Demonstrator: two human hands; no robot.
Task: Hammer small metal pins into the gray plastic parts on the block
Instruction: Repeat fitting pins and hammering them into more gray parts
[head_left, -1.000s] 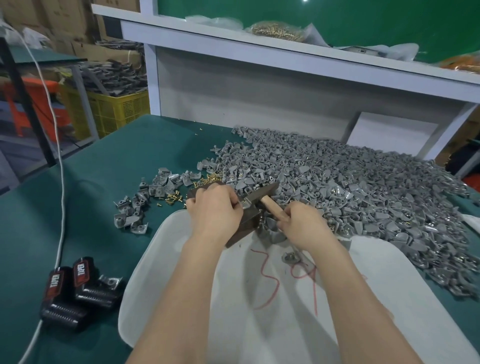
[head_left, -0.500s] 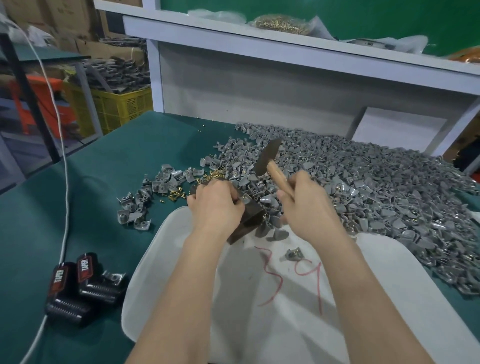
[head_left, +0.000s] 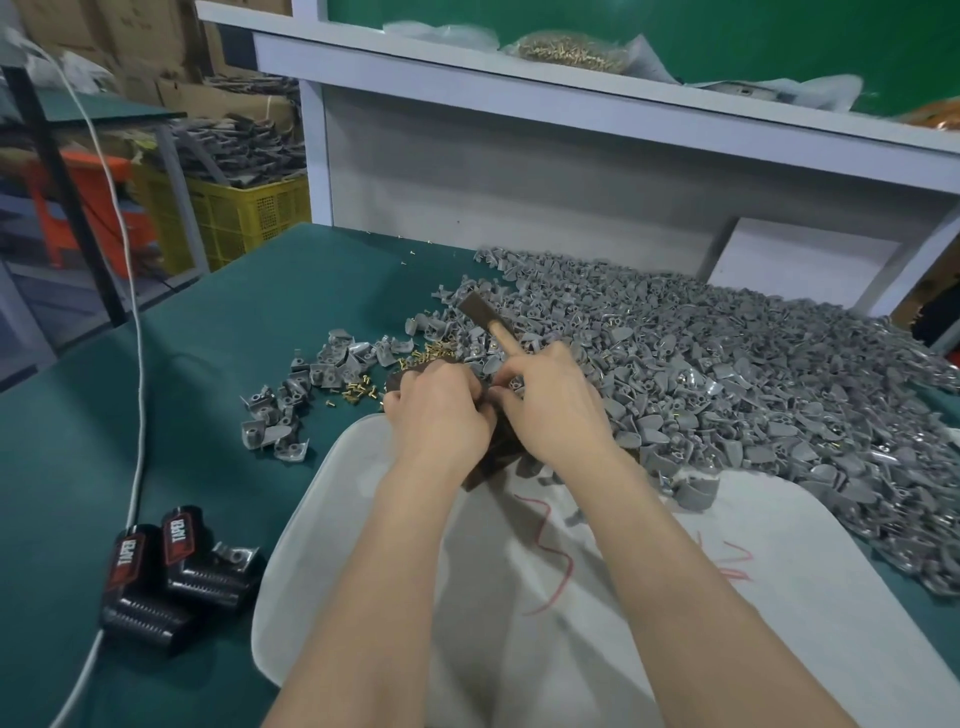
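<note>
My left hand (head_left: 441, 415) curls over the dark brown block (head_left: 493, 457) and hides most of it and whatever lies on top. My right hand (head_left: 556, 410) grips the wooden handle of a small hammer (head_left: 485, 317); its dark head points up and away, raised above the block. The fingertips of both hands meet over a gray plastic part (head_left: 514, 384) at the block's top. Loose brass pins (head_left: 431, 356) lie just beyond my left hand. A huge heap of gray plastic parts (head_left: 727, 374) spreads to the right.
A white plastic tray (head_left: 779, 597) with red marks sits under my forearms. A smaller cluster of gray parts (head_left: 306, 395) lies to the left. Black devices (head_left: 171, 566) on a white cable (head_left: 132, 312) rest at the near left. A white shelf (head_left: 571, 98) stands behind.
The hammer struck the block, rose, and now stays raised. My right hand has moved in against my left, its fingertips now at the part on the block.
</note>
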